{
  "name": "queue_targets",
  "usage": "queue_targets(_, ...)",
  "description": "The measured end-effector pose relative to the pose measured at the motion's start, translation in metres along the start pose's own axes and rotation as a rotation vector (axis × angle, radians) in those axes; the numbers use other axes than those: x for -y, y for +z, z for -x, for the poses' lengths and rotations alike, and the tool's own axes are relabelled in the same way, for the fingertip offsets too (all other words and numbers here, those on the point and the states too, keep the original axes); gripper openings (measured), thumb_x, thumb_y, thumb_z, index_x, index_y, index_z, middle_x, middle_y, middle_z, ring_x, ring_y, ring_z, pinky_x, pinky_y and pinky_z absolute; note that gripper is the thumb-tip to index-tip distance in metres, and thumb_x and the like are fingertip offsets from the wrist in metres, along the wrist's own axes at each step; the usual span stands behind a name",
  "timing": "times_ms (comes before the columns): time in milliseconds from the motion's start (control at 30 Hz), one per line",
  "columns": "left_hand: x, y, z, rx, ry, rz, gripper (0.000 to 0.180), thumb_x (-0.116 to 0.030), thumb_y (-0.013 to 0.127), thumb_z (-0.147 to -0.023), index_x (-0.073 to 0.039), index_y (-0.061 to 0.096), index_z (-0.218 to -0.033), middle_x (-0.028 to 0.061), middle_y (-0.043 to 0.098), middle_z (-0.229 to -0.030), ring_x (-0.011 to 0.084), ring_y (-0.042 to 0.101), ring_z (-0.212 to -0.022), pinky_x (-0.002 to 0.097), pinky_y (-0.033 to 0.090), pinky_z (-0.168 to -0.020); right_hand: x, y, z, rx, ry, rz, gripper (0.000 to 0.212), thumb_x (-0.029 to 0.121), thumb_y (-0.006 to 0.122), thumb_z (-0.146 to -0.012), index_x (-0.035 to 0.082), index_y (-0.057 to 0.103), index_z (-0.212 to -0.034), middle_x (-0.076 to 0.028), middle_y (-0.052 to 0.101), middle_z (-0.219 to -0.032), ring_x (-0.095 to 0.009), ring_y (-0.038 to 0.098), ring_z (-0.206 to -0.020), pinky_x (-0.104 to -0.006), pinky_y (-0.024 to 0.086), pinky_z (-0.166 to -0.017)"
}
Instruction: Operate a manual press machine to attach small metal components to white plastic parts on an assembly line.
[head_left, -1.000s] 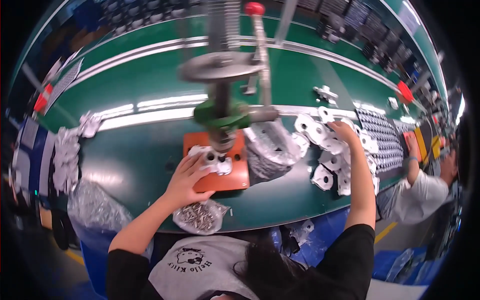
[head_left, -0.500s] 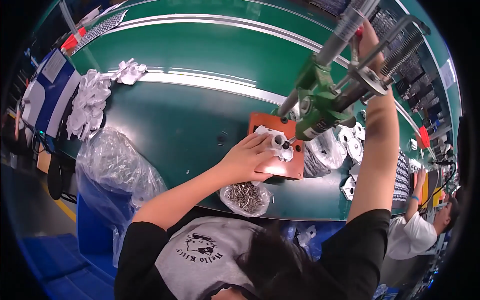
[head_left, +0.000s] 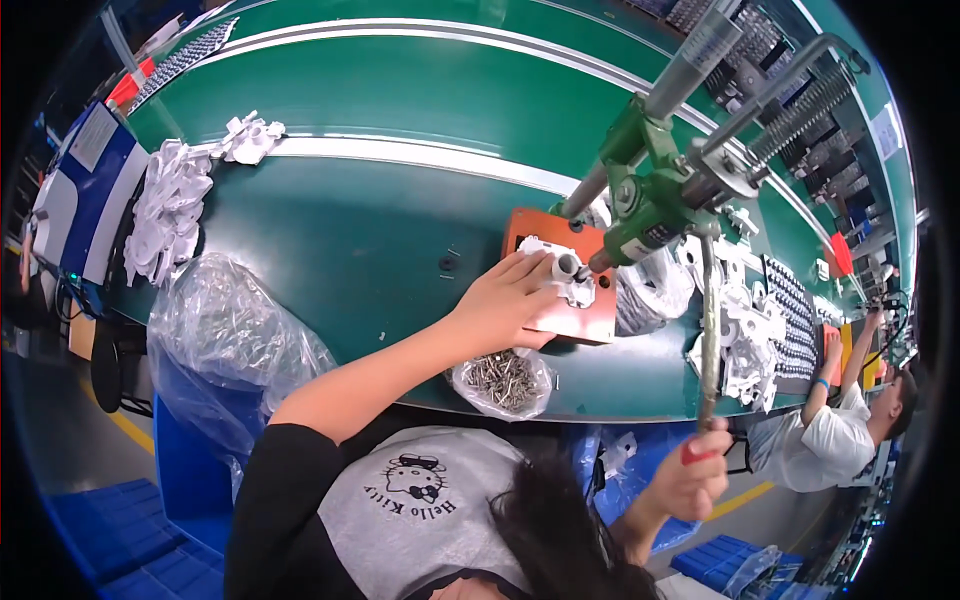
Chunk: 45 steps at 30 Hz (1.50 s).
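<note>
My left hand (head_left: 508, 302) lies over a white plastic part (head_left: 578, 293) with a short round tube, its fingers holding the part on the orange base plate (head_left: 592, 326) of a press. Above the part, the green hand press (head_left: 648, 205) has its dark tip right by the tube; I cannot tell whether they touch. My right hand (head_left: 690, 480) is closed around the red-ended grip of the long metal lever (head_left: 711, 340), which hangs toward me. Just in front of the base, a clear bag (head_left: 540, 392) holds many small metal pins.
White parts (head_left: 745, 335) and a tray of dark pieces (head_left: 790, 305) lie to the right. More white parts (head_left: 168, 215) are heaped at left, beside a large clear bag (head_left: 235, 315) over a blue bin (head_left: 190, 440). A co-worker (head_left: 835, 435) is at far right.
My right hand has come from the far upper right down toward me, swinging the lever with it. The press tip is nearer the white part; my left hand stays on that part.
</note>
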<state>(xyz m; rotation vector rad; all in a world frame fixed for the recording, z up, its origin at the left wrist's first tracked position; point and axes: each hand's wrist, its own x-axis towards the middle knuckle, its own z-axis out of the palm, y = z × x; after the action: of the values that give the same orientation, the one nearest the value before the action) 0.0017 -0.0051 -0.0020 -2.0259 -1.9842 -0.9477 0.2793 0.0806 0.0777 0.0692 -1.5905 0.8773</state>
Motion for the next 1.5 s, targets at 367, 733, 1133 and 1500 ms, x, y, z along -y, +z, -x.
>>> queue_targets(367,0.016,-0.004,-0.032,-0.008,-0.086,-0.096,0.059,-0.029,0.066,-0.075,-0.008,0.043,-0.125,0.0187,0.05,-0.122,0.0333,0.041,-0.121,0.044,0.029,-0.1,-0.056,0.024,-0.184,-0.467,0.12,-0.538,0.033,0.027,0.041,-0.091,0.001,0.059,-0.1,-0.013,0.063,-0.093,-0.024,0.05,-0.103,-0.035,0.032,-0.1)
queue_targets(733,0.064,-0.073,-0.081,0.275,-0.563,0.25,0.039,-0.035,0.063,-0.077,-0.007,0.051,-0.102,0.0182,0.063,-0.085,0.0334,0.062,-0.082,0.0394,0.048,-0.073,-0.219,0.014,-0.193,0.006,0.707,-0.036,0.04,0.031,0.05,-0.089,0.005,0.053,-0.119,-0.008,0.06,-0.108,-0.019,0.051,-0.106,-0.035,0.036,-0.092)
queue_targets(1133,0.168,-0.053,-0.018,0.25,-0.711,0.23,0.056,-0.038,0.064,-0.075,-0.007,0.048,-0.119,0.0208,0.062,-0.098,0.0362,0.059,-0.096,0.0424,0.046,-0.082,-0.349,-0.166,-0.067,0.584,0.961,1.567,0.07,0.052,0.063,-0.073,0.0,0.053,-0.119,-0.025,0.057,-0.114,-0.038,0.055,-0.108,-0.0457,0.042,-0.092)
queue_targets(1500,0.272,-0.263,0.246,-0.187,-1.543,-0.975,0.078,-0.037,0.07,-0.071,-0.018,0.034,-0.137,0.0273,0.019,-0.144,0.0478,0.018,-0.131,0.0581,0.03,-0.098,-0.353,-0.184,-0.081,0.353,0.696,1.519,0.038,0.014,0.043,-0.082,-0.001,0.042,-0.117,-0.03,0.058,-0.102,-0.046,0.056,-0.095,-0.051,0.043,-0.08)
